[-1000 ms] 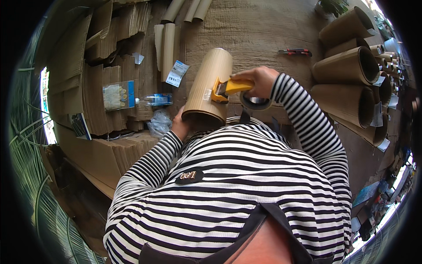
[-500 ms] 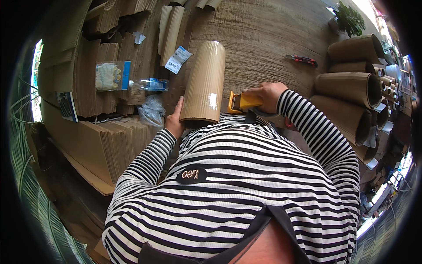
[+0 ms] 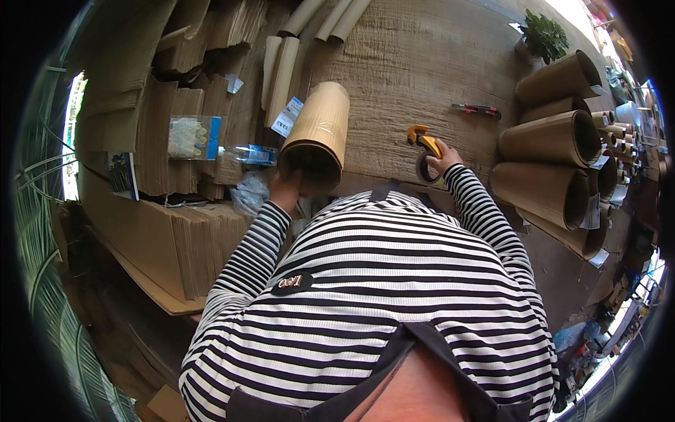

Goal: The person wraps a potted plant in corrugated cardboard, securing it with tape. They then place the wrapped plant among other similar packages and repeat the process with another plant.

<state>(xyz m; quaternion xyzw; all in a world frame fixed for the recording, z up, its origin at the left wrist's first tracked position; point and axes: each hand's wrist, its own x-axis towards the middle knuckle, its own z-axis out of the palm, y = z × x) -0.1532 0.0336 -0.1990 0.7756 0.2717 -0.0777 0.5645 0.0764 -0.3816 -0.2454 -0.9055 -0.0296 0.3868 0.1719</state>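
A rolled tube of corrugated cardboard (image 3: pixel 320 137) lies on the brown worktable (image 3: pixel 422 63), its open end facing me. My left hand (image 3: pixel 287 188) grips the near end of that roll from below. My right hand (image 3: pixel 441 160) holds a yellow tape dispenser (image 3: pixel 424 149) with a roll of tape, set down on the table to the right of the tube and apart from it. Both striped sleeves come up from the lower part of the picture.
Several finished cardboard rolls (image 3: pixel 555 133) are stacked at the right. A red-handled tool (image 3: pixel 478 109) lies on the far table. Flat cardboard sheets (image 3: pixel 176 239) pile up at the left, with a plastic packet (image 3: pixel 191 137), a water bottle (image 3: pixel 246 155) and a potted plant (image 3: pixel 541 35).
My right hand drew the tape dispenser off the roll and rightward onto the table. The roll shifted left and now lies straighter, still held by my left hand.
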